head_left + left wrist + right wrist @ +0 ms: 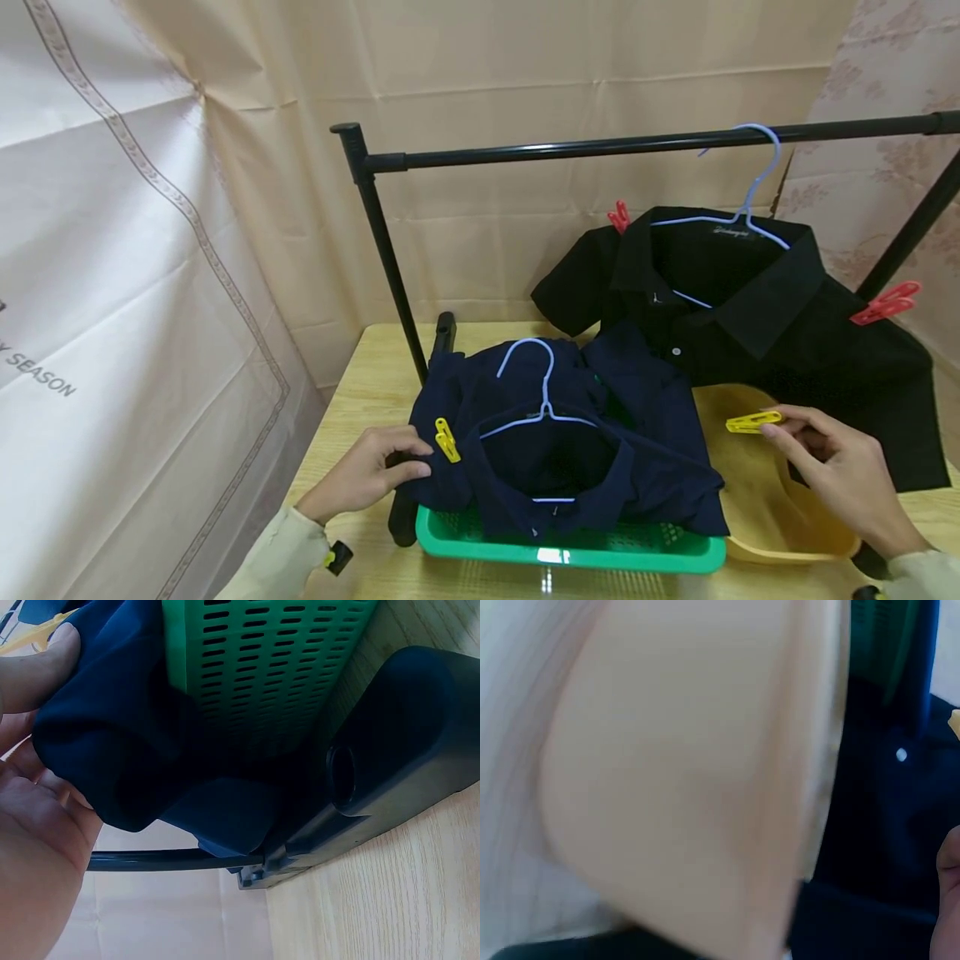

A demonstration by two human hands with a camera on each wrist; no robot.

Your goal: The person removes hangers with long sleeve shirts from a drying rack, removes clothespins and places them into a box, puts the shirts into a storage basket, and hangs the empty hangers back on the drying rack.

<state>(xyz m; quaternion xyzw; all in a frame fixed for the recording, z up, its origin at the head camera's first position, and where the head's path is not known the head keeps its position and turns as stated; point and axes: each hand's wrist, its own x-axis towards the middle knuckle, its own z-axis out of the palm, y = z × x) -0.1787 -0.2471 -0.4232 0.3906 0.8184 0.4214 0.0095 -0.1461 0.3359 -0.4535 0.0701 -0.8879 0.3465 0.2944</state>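
A navy collared shirt [525,467] with a light blue hanger [546,392] inside its neck lies over a green basket [570,557]. One yellow clothespin [447,440] is on its left shoulder. Beside that clothespin, my left hand [367,471] holds the shirt's edge; in the left wrist view the thumb lies on top of the dark cloth [120,735] with fingers beneath. To the right, over a yellow basin [780,521], my right hand [840,462] pinches another yellow clothespin [752,422] between thumb and fingers. The right wrist view shows mostly the basin [675,765], blurred.
A black shirt [757,333] hangs by a light blue hanger [765,167] from the black rack bar [570,150], with red clothespins [887,303] at both shoulders. The rack's left post [390,258] and foot [403,518] stand beside the basket on the wooden table [352,383].
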